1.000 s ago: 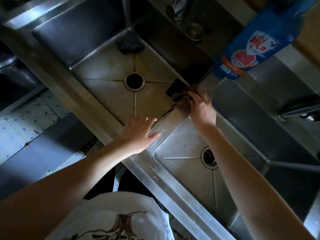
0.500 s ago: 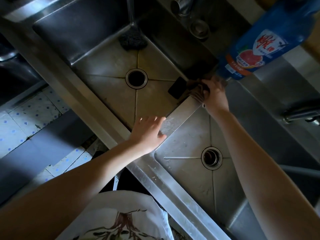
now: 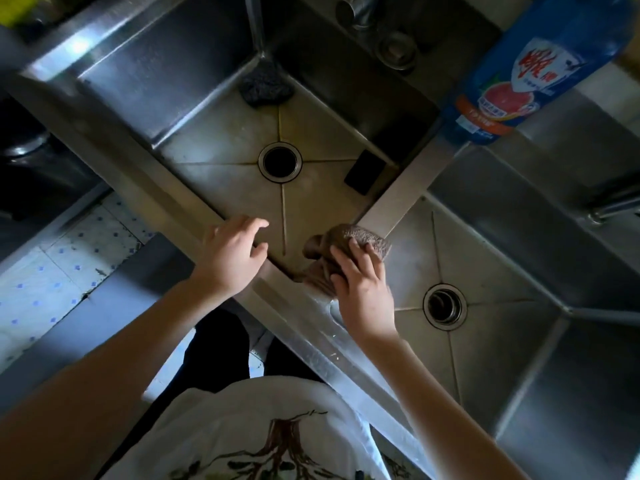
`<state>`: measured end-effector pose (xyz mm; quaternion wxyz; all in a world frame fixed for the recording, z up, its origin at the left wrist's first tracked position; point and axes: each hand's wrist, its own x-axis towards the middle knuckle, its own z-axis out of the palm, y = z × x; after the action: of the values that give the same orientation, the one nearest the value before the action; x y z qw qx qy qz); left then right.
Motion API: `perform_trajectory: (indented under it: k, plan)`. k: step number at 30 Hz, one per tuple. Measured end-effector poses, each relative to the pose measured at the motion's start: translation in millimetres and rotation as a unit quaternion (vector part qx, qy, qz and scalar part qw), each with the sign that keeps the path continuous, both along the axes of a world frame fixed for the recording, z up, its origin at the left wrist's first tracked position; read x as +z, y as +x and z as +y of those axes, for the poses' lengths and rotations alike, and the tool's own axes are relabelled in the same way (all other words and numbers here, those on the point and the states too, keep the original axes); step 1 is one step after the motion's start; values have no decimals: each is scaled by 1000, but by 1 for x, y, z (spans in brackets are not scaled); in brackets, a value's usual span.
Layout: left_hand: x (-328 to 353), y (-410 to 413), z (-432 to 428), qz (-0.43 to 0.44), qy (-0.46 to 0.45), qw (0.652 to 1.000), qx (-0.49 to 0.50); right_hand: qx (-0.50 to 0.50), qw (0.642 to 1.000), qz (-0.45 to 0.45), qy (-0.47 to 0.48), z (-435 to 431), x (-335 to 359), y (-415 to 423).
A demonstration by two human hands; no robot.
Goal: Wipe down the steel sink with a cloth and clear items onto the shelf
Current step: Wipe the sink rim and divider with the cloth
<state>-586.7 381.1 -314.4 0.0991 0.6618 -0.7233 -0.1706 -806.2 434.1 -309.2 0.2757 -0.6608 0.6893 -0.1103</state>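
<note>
Right grip [image 3: 363, 289] spread flat, fingers pressing down on the brown cloth [image 3: 349, 244], nothing pinched, just palm weight. Left grip [image 3: 232, 258] open and empty, braced on the front rim of the steel sink [image 3: 145, 174]. Cloth bunched right at the near end of the divider [image 3: 412, 181] between the two basins, where it meets the front rim, part draped toward the left basin. Wiping the divider looks like the step in hand. Best done with even pressure and long strokes along the strip, not dabs. Worth flattening that bunched cloth for fuller contact. Careful near the far end: blue detergent bottle [image 3: 519, 74] standing there, easy to knock over. Dark scourer [image 3: 265, 86] and black block [image 3: 365, 171] in the left basin, not yet cleared to the shelf. Left brace worth holding for balance.
</note>
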Motion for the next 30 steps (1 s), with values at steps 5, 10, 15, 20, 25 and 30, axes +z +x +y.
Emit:
perform_trajectory:
  k: [5, 10, 15, 20, 25, 30]
  plan:
    - [0, 19, -6, -5, 10, 999, -39, -30, 999, 32, -6, 12, 8, 17]
    - [3, 37, -19, 5, 27, 998, -55, -84, 993, 73, -37, 18, 15, 41]
    - [8, 66, -35, 16, 35, 996, -74, -149, 983, 104, -34, 22, 24, 65]
    - [12, 93, -57, 25, 37, 991, -123, -197, 974, 114, 1, 16, 35, 82]
    - [10, 115, -81, 34, 36, 986, -160, -265, 961, 83, 23, 7, 42, 102]
    - [11, 132, -105, 38, 35, 977, -209, -348, 934, 73, 39, 3, 40, 133]
